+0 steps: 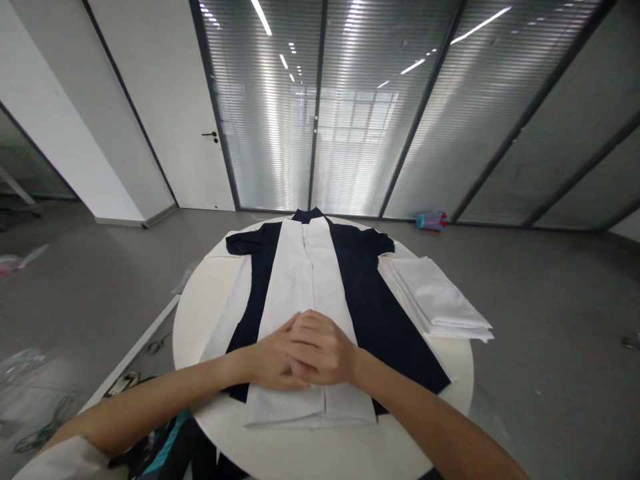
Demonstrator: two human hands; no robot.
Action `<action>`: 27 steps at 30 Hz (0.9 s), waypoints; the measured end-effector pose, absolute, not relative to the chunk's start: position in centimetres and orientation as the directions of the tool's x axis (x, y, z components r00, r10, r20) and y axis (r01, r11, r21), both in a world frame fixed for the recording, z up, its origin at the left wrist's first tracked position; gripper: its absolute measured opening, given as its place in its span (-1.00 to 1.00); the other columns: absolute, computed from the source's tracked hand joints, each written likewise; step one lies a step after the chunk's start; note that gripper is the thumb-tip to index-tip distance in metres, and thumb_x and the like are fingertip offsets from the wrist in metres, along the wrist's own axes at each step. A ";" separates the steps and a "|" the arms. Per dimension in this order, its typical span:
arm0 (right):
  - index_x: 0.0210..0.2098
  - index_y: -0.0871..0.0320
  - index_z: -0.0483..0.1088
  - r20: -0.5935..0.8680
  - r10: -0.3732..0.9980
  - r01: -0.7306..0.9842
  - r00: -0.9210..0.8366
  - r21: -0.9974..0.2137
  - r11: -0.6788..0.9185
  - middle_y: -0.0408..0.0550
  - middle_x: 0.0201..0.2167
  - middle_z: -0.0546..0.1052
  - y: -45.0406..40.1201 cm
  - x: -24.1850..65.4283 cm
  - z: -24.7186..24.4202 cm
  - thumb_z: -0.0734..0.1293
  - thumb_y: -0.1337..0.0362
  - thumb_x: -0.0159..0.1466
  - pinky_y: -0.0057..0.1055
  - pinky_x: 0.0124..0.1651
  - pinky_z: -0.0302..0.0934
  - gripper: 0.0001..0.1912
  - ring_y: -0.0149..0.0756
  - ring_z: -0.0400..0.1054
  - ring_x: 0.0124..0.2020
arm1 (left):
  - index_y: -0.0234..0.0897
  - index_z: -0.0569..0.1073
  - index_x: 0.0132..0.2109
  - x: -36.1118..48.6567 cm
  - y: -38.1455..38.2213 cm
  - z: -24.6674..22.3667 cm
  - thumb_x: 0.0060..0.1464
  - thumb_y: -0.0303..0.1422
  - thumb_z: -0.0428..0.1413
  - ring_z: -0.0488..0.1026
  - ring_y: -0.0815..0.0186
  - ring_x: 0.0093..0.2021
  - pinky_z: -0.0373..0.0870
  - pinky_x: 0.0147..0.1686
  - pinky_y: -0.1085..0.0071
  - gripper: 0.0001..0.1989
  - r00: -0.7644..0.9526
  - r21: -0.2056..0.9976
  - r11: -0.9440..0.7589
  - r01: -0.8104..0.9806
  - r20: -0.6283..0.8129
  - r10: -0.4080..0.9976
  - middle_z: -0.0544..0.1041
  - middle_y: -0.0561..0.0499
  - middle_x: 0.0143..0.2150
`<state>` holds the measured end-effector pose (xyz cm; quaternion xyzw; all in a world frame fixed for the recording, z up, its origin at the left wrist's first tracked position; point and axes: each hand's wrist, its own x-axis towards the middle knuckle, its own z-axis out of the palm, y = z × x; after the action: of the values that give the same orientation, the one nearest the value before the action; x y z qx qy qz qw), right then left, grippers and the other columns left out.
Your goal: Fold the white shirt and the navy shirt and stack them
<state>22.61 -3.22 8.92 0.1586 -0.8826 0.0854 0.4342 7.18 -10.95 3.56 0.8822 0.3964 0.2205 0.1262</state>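
A navy and white short-sleeved garment [357, 287] lies spread flat on a round white table [200, 320], its dark collar at the far edge. My left hand [275, 357] rests over the lower white front panels, beneath my right hand. Fingers of my right hand [320, 347] are wrapped over the left hand, so the two are clasped together. Most of the left fingers are hidden under the right ones. Neither hand grips the garment.
Folded white cloth [435, 293] sits at the table's right side, its corner past the edge. Beyond are glass partitions with blinds and a white door [175, 100]. A blue and pink object [431, 221] lies on the floor; plastic wrap and cables lie at the left.
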 end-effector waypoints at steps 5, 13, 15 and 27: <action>-0.23 0.25 0.51 0.782 -0.151 -0.271 -0.604 -0.023 0.962 -0.08 -0.52 0.47 -2.9 22.4 8.6 0.20 0.43 0.35 -0.31 -0.33 0.23 -0.77 -0.32 0.29 -0.45 | -0.41 0.20 0.39 8.8 -12.9 2.2 0.03 0.20 0.14 0.32 -0.16 0.27 0.24 0.24 0.01 -0.01 0.747 0.350 -0.776 0.526 0.246 0.617 0.32 -0.40 0.31; -0.19 0.22 0.52 0.543 -0.074 -0.144 -0.836 -0.087 0.986 -0.05 -0.39 0.54 -2.4 24.4 8.9 0.22 0.34 0.42 -0.30 -0.18 0.28 -0.77 -0.31 0.40 -0.34 | -0.10 0.18 0.42 9.3 -16.1 5.3 0.15 0.07 0.14 0.08 -0.03 0.43 -0.04 0.40 0.05 -0.22 0.856 0.358 -0.845 0.397 0.188 0.482 0.16 -0.07 0.44; -0.17 0.21 0.52 0.482 -0.034 -0.095 -0.875 -0.102 0.990 -0.06 -0.39 0.53 -2.6 26.2 8.9 0.24 0.34 0.41 -0.30 -0.16 0.29 -0.80 -0.29 0.40 -0.33 | -0.13 0.10 0.45 8.6 -17.9 6.2 0.17 0.02 0.14 0.05 -0.01 0.44 -0.09 0.42 0.02 -0.19 0.840 0.365 -0.822 0.438 0.159 0.519 0.11 -0.09 0.46; 0.00 0.08 0.48 0.293 0.285 0.261 -0.913 -0.121 0.958 0.05 -0.02 0.43 -1.7 37.1 5.7 0.20 0.66 0.20 -0.17 0.02 0.37 -0.48 -0.20 0.39 -0.04 | -0.04 0.39 0.26 1.8 -21.2 5.2 0.01 -0.69 0.01 0.25 0.12 0.35 0.29 0.27 0.09 -0.29 0.487 0.188 -0.520 0.833 0.197 0.851 0.34 0.03 0.35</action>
<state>37.06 -1.68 5.69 -0.1396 -0.9771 0.0396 0.1556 1.83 -21.23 5.18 0.8617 0.4885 0.1333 0.0333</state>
